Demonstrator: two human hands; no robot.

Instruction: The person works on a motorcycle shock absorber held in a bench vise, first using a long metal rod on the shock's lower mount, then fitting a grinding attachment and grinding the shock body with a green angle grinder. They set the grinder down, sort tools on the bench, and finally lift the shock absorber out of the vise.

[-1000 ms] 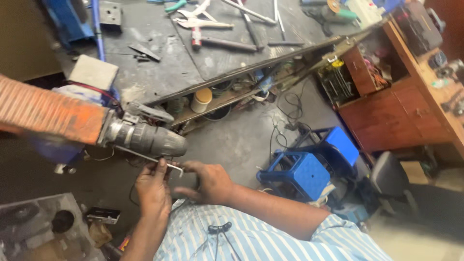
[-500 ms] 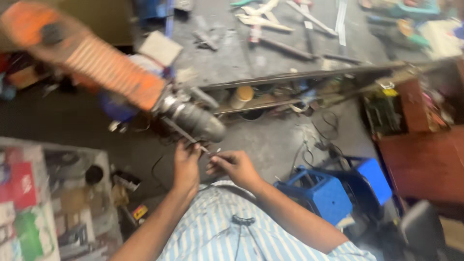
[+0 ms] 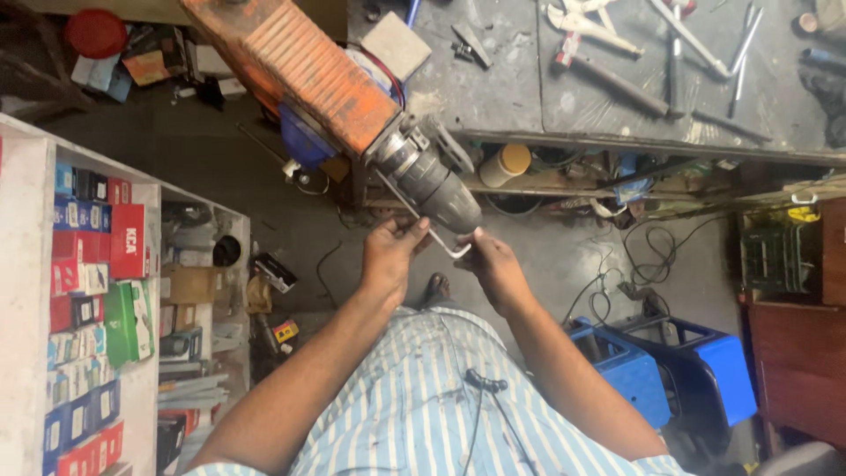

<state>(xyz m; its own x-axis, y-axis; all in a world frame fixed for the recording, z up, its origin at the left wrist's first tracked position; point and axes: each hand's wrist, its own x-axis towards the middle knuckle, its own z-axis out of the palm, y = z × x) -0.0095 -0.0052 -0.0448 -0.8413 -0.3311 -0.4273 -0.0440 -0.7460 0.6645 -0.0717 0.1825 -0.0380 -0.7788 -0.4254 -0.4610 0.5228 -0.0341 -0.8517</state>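
On my left a white shelf (image 3: 26, 291) holds rows of small boxes (image 3: 97, 264), red, blue and green, too many and too cropped to count. One yellow-capped jar (image 3: 504, 165) sits under the bench (image 3: 493, 79). My left hand (image 3: 390, 256) is closed around a bent metal rod (image 3: 414, 216) beside the grey chuck (image 3: 438, 189) of one orange drill (image 3: 300, 66). My right hand (image 3: 493, 264) pinches the rod's hooked end just below the chuck. The drill's handle is cut off.
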